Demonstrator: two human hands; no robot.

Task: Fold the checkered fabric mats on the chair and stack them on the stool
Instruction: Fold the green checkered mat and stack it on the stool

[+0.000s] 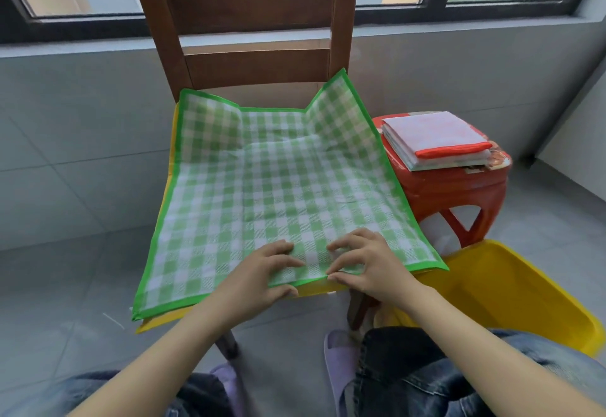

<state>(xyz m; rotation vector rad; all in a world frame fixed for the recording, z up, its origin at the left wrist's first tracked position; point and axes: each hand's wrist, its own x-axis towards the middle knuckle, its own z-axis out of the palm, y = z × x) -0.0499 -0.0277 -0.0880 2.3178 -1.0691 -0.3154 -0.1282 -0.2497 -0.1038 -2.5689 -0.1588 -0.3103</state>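
A green checkered mat (272,184) with a bright green border lies spread over the seat of a wooden chair (249,16), its far corners riding up against the backrest. A yellow mat (172,170) peeks out beneath it along the left and front edges. My left hand (262,277) and my right hand (367,266) sit side by side at the middle of the near edge, fingers curled and pinching the green hem. To the right, a red stool (459,187) carries a stack of folded mats (433,141), the top one edged in red.
A yellow plastic tub (511,288) stands at the right front, close to the chair leg and my right knee. Grey tiled floor lies on the left. A grey wall and a window ledge run behind the chair. My knees and purple slippers are at the bottom.
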